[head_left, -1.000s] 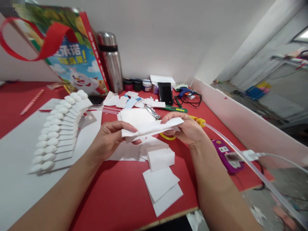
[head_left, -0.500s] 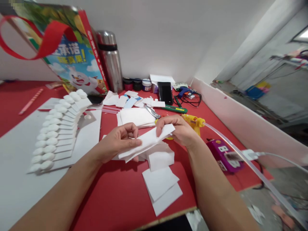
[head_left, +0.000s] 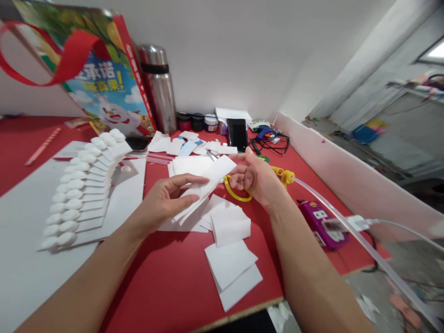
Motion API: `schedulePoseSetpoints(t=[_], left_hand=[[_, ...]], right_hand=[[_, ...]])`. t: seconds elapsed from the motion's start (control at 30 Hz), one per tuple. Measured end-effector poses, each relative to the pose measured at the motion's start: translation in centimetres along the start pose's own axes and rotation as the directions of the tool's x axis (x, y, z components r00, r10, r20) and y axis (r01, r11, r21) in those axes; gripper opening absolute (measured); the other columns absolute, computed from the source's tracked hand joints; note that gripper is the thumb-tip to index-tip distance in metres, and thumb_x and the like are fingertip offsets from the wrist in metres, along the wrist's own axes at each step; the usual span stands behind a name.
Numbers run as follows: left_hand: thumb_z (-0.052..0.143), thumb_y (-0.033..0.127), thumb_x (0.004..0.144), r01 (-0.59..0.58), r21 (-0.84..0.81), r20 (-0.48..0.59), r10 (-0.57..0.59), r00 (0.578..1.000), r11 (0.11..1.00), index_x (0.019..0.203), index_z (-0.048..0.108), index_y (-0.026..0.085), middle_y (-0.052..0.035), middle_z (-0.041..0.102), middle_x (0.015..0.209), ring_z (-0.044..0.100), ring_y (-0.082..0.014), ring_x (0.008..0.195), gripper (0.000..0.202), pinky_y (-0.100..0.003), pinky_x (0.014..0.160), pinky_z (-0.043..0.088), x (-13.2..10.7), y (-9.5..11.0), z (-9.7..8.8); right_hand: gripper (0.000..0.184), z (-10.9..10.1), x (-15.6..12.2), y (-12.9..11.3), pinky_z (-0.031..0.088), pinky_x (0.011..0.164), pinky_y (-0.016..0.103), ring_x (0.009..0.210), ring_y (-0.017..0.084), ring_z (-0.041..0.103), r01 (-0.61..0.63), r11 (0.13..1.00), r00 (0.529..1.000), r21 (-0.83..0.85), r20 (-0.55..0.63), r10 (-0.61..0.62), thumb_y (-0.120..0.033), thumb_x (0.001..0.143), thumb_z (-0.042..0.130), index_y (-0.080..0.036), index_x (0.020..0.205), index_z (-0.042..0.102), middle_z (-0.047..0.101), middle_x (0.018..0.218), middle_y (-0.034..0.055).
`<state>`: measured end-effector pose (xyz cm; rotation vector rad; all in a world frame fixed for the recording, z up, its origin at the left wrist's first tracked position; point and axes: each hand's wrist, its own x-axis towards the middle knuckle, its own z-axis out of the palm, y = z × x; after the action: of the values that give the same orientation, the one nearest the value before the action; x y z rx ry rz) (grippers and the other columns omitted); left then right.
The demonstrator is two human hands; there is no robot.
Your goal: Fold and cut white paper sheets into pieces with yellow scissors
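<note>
My left hand (head_left: 169, 199) pinches a folded strip of white paper (head_left: 211, 180) between thumb and fingers, tilted up to the right above the table. My right hand (head_left: 255, 175) is just right of the strip's upper end, its fingers loosely bent and apart, with nothing seen in them. Below and behind that hand lie scissors with yellow handles (head_left: 239, 198), partly covered by the paper and the hand. A stack of white paper (head_left: 183, 165) lies behind the strip. Nearer me are a folded white piece (head_left: 231, 227) and two overlapping white sheets (head_left: 231, 266).
At left, a curved row of white-tipped pieces (head_left: 83, 194) stands on white board. A steel flask (head_left: 161, 92) and printed bag (head_left: 114, 92) stand behind. Right are a yellow glue gun (head_left: 286, 176) with a clear glue stick (head_left: 333, 212) and a purple power strip (head_left: 322, 224).
My right hand has let go of the paper strip and drawn slightly up and away. The strip, held by my left hand, now tilts more steeply, and the yellow scissor handle shows more.
</note>
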<state>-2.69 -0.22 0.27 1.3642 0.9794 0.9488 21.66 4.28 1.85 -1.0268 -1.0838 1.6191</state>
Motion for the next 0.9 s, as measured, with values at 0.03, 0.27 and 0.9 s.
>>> schedulePoseSetpoints(t=[0.03, 0.27, 0.9], left_hand=[[0.079, 0.03, 0.082, -0.022, 0.011, -0.027, 0.023, 0.999, 1.0, 0.114, 0.079, 0.023, -0.0076, 0.075, 0.117, 0.068, -0.0237, 0.106, 0.033, -0.027, 0.088, 0.054, 0.0, 0.0, 0.1], [0.076, 0.026, 0.084, -0.025, -0.001, 0.013, 0.025, 1.0, 1.0, 0.14, 0.062, 0.028, -0.0087, 0.063, 0.135, 0.066, -0.0236, 0.113, 0.058, -0.029, 0.09, 0.054, 0.0, -0.4, 0.6], [0.075, 0.036, 0.087, 0.301, -0.158, 0.266, -0.253, 0.93, 0.94, 0.088, 0.068, 0.016, -0.0023, 0.071, 0.075, 0.061, -0.0087, 0.048, 0.021, -0.02, 0.051, 0.045, 0.1, -0.5, 0.8]], right_hand=[[0.043, 0.3, 0.0, 0.1, 0.039, 0.047, 0.023, 0.058, 0.015, 0.065, -0.025, 1.0, 1.0, -0.015, 0.015, 0.025, -0.054, 0.084, 0.069, -0.019, 0.109, 0.063, 0.069, 0.075, 0.0034], [0.059, 2.2, -0.5, 1.0, 0.042, 0.051, 0.021, 0.055, 0.007, 0.052, 0.07, 0.977, 0.997, -0.2, -0.018, -0.076, -0.033, 0.067, 0.09, -0.02, 0.118, 0.062, 0.063, 0.074, -0.0053], [0.047, 2.2, -0.4, 0.7, 0.047, 0.05, 0.023, 0.052, 0.01, 0.061, 0.198, 0.952, 0.976, -0.235, -0.042, -0.213, -0.038, 0.067, 0.089, -0.018, 0.1, 0.062, 0.068, 0.077, -0.002]])
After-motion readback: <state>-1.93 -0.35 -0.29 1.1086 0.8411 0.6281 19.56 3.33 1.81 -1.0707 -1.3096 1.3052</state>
